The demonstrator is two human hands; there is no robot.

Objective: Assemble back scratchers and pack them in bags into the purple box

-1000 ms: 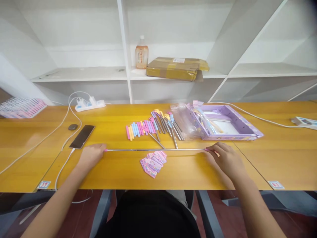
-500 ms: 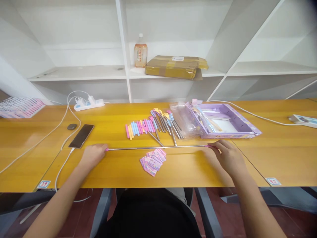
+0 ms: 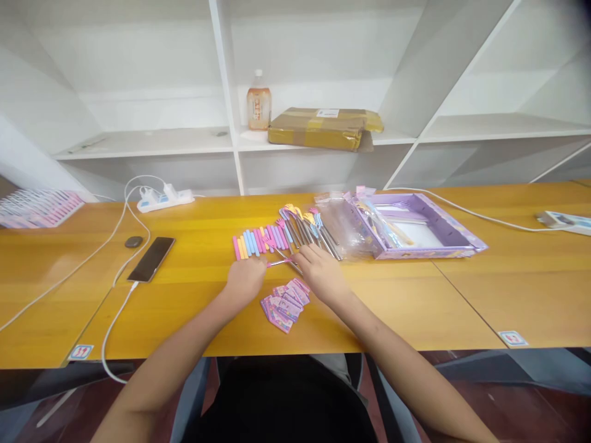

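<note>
Between my two hands is a telescopic back scratcher (image 3: 278,263), its metal rod now short, with pink ends. My left hand (image 3: 246,280) is closed around its left end. My right hand (image 3: 319,274) pinches the pink end at the right, fingers partly hidden. Just beyond lie a row of pink, yellow, blue and purple handles (image 3: 252,242) and a pile of metal rods with coloured hand-shaped heads (image 3: 305,221). A fan of pink and purple printed cards (image 3: 285,304) lies nearer to me, below my hands.
At right stands a purple box (image 3: 434,251) with packed pieces, beside clear plastic bags (image 3: 344,224). A phone (image 3: 152,258) on a white cable, a small dark object (image 3: 133,242) and a power strip (image 3: 166,200) lie left. A bottle (image 3: 258,104) and a taped carton (image 3: 318,128) sit on the shelf.
My hands have come together from far apart, and the long rod of the back scratcher has slid down to a short length. Both hands still hold it.
</note>
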